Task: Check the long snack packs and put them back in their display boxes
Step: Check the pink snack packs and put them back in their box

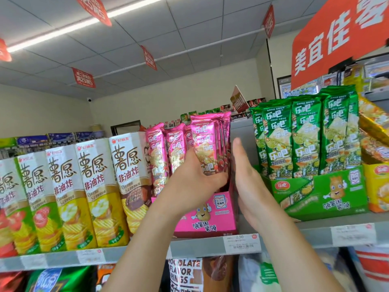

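Several long pink snack packs [207, 140] stand upright in a pink display box [212, 216] on the top shelf. My left hand [193, 182] grips the lower part of the front right bunch of pink packs, thumb in front and fingers curled behind them. My right hand [246, 182] is flat with straight fingers, its palm against the right side of the pink box and packs. To the right, long green snack packs [305, 135] stand in a green display box [322, 194].
Tall white and yellow crisp cartons [94, 186] fill the shelf to the left of the pink box. A yellow display box [376, 186] stands at the far right. The grey shelf edge [195, 247] carries price labels, with bagged snacks on the shelf below. A red sign [336, 39] hangs above.
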{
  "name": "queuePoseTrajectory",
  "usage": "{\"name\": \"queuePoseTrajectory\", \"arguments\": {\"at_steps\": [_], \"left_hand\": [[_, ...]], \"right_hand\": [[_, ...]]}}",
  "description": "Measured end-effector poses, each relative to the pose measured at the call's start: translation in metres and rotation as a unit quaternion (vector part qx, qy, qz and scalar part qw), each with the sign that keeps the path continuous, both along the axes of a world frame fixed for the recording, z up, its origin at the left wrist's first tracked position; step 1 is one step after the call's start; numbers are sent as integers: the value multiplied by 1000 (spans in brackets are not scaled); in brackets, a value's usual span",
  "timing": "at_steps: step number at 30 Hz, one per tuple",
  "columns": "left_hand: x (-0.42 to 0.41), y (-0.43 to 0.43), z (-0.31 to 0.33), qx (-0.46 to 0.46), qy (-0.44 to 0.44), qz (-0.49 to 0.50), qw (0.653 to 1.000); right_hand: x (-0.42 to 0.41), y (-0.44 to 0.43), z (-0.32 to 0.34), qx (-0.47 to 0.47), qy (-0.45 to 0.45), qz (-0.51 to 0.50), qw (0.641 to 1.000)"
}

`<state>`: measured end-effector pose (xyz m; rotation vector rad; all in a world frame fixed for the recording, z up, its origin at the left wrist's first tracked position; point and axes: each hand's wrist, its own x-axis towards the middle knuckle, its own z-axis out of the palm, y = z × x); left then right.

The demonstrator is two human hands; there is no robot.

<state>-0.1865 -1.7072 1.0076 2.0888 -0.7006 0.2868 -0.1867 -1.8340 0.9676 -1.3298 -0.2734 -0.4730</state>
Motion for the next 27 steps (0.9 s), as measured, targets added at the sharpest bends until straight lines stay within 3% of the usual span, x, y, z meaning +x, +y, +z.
{"name": "queuePoseTrajectory", "arguments": {"at_steps": [3, 7, 12, 15, 18, 20, 24, 27], "left_hand": [[1, -7, 4, -11, -3, -16, 1000], [0, -16, -6, -21, -79, -24, 996], [-10, -9, -2, 105, -69, -39, 991], [-13, -7, -3, 140, -130, 1, 982], [-18, -9, -12, 151, -202, 34, 967], [-17, -10, -13, 150, -214, 47, 964], [-20, -6, -9, 191, -210, 54, 957], [-23, 8, 5, 179, -283, 67, 940]], "right_hand": [[-4, 0, -6, -39, 4, 7, 999], [-14, -4, 3, -114, -32, -3, 993], [-19, -5, 11, -121, -35, -56, 990], [-26, 2, 14, -166, -63, -141, 974], [-38, 7, 31, -234, -142, -273, 922], [-44, 7, 51, -302, -203, -336, 868], [-46, -1, 82, -502, -133, -393, 759], [-48, -3, 80, -541, -107, -414, 724]]}}
